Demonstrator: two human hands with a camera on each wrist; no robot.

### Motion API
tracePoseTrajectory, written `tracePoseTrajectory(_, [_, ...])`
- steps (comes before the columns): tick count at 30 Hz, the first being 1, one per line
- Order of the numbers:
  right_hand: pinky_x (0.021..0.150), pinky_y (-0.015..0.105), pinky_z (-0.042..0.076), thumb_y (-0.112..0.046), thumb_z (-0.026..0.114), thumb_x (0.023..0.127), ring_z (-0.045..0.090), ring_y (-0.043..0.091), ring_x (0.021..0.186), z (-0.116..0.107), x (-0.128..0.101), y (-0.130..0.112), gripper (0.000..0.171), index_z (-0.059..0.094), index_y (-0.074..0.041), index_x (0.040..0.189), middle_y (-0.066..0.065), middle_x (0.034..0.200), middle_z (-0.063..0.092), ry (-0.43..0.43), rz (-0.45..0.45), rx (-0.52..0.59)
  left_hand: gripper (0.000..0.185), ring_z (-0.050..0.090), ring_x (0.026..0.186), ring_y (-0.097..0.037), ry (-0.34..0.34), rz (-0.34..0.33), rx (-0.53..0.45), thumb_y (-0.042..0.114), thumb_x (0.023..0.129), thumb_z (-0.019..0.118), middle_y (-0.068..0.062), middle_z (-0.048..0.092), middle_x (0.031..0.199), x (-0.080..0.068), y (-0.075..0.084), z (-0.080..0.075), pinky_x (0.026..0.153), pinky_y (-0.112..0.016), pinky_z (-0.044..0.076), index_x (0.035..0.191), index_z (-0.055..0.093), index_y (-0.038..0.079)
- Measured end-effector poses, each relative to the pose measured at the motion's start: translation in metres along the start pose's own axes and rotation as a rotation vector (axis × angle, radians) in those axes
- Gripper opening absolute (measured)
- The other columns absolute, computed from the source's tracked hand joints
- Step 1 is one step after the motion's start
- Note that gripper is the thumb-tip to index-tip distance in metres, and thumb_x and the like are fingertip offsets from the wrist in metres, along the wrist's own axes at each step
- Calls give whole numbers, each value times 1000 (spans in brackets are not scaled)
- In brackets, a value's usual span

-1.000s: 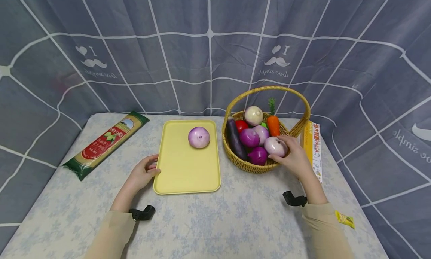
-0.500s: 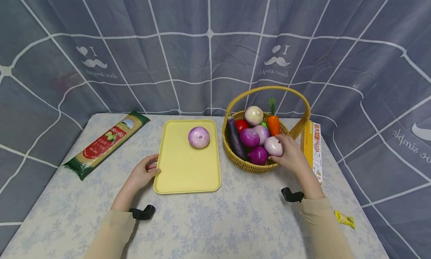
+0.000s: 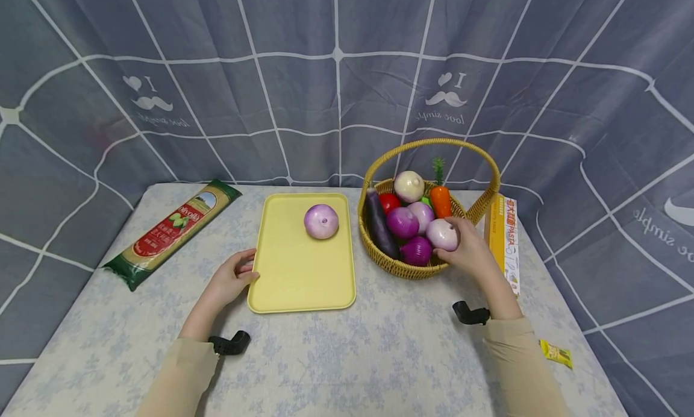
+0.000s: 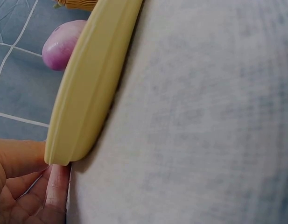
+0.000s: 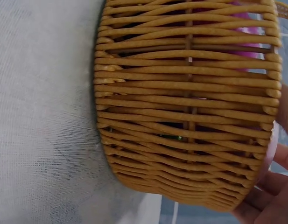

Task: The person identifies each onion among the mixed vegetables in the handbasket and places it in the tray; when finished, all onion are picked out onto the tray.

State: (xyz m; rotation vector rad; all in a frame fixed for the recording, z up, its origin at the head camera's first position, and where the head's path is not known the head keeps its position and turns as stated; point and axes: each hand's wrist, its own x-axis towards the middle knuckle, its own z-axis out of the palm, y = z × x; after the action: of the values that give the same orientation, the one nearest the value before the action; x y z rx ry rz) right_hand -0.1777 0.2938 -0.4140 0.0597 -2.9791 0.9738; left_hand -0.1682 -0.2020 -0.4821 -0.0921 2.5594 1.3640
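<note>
My left hand [image 3: 233, 278] pinches the left rim of a yellow tray [image 3: 298, 278], thumb on one side and fingers on the other in the left wrist view. On the tray, towards its far right, lies a purple-white onion [image 3: 321, 222]. My right hand [image 3: 470, 248] reaches over the front right rim of a wicker basket [image 3: 403, 269] and grips a pale purple-white onion [image 3: 441, 234] between thumb and fingers. In the right wrist view, the basket wall hides most of that onion, while the fingers [image 5: 274, 184] show past the rim.
Inside the basket are an eggplant [image 3: 379, 224], a carrot [image 3: 440, 201], a red tomato [image 3: 388, 202] and several more onions; its tall handle [image 3: 434, 142] arches above. A pasta bag [image 3: 173, 230] lies left, a pasta box [image 3: 504, 242] right of the basket, and a yellow packet [image 3: 556, 354] front right.
My right hand has shifted slightly left, and the onion in its grasp has turned so that its tip no longer shows. The left hand stays at the tray.
</note>
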Motion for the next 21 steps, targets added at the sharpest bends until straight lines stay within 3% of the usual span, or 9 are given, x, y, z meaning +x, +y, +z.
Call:
tracePoseTrajectory(4, [108, 63, 36, -25, 80, 82, 44, 44, 128, -4, -4, 0, 79, 38, 0, 144, 26, 142, 44, 24, 23, 67, 58, 52, 123, -35, -1, 3, -2, 6, 98, 58, -24, 44, 147, 0, 0, 0, 93, -39, 51, 151, 35, 2])
tracePoseTrajectory(12, [103, 61, 41, -28, 82, 81, 50, 41, 121, -6, -13, -12, 77, 42, -2, 142, 25, 138, 49, 100, -47, 145, 58, 51, 124, -36, -5, 0, -8, 7, 98, 57, -24, 44, 148, -1, -2, -1, 93, -40, 51, 152, 34, 2])
tracePoseTrajectory(21, [106, 51, 43, -26, 81, 82, 53, 33, 121, 3, -23, -46, 73, 43, -8, 141, 17, 139, 51, 78, -68, 308, 59, 50, 125, -36, -9, 9, -23, 6, 98, 57, -23, 42, 150, -1, -1, -1, 94, -38, 51, 152, 34, 2])
